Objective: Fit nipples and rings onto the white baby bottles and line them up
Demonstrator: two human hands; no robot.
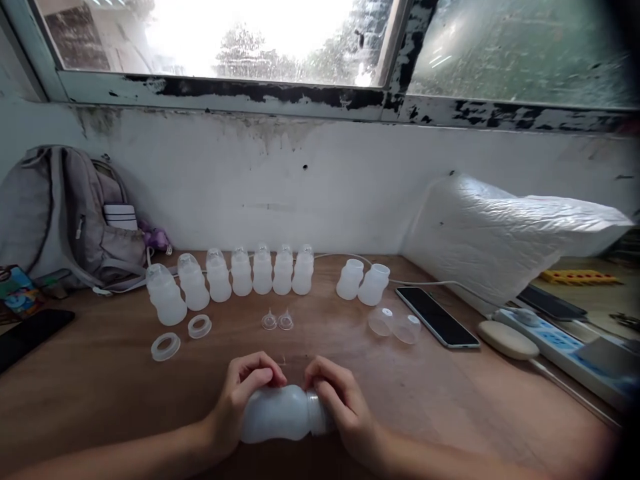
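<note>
A frosted baby bottle (280,413) lies on its side at the table's near edge, its neck to the right. My left hand (245,393) is curled round the bottle's body. My right hand (345,400) closes over the collar at the neck, hiding the bottle's end. Beyond them stand two clear teats (269,321). To the left lie two white collar rings (165,347). Two translucent caps (382,321) rest to the right, in front of two open bottles (350,279). A row of several capped bottles (241,272) stands along the back.
A black-screened phone (437,318) lies right of the caps, near a beige oval device (508,340) and a power strip (560,347). A white padded bag (480,233) leans at the back right. A grey backpack (65,213) and another phone (30,333) are at the left.
</note>
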